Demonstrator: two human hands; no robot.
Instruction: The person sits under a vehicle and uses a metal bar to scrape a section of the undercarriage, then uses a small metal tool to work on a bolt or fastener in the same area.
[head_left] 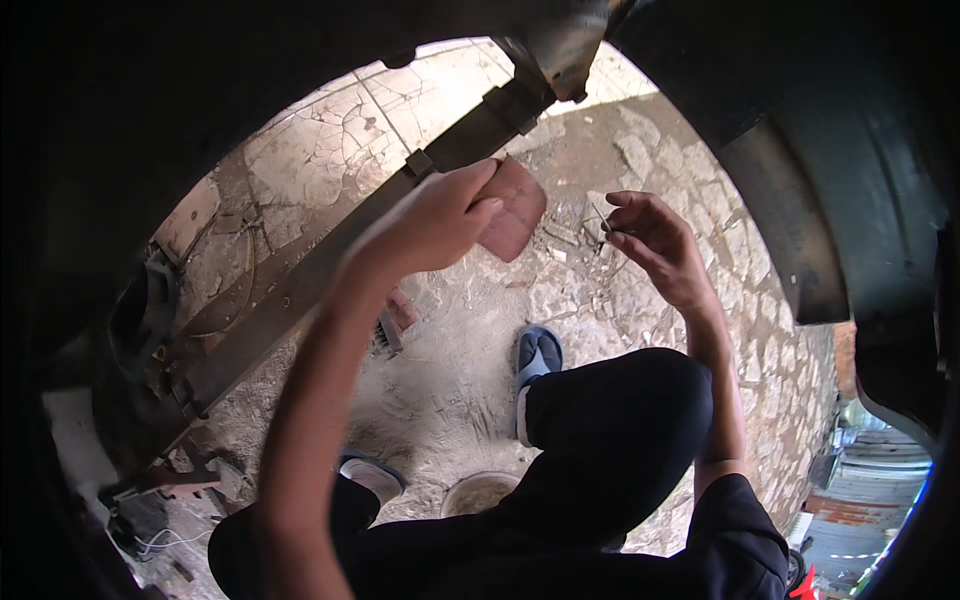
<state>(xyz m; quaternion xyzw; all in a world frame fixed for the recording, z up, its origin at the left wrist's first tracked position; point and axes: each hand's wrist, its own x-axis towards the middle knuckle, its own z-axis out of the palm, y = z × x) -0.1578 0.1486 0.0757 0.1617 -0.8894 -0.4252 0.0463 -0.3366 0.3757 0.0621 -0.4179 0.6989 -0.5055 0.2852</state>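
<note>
The left hand [435, 225], nearest the camera, grips a flat reddish pad [512, 210] at about twelve o'clock, beside the long metal bar [300, 285]. The right hand [655, 245], at two o'clock, pinches a thin pin [603, 222]. A firm hold on the pad and small, slow finger movements seem best here.

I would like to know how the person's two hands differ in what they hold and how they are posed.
The left hand grips a flat reddish-brown piece, fingers folded over its edge; the right hand pinches something thin and small, too small to identify. The left hand is closed, the right loosely curled. Both are raised above the stony ground.
</note>
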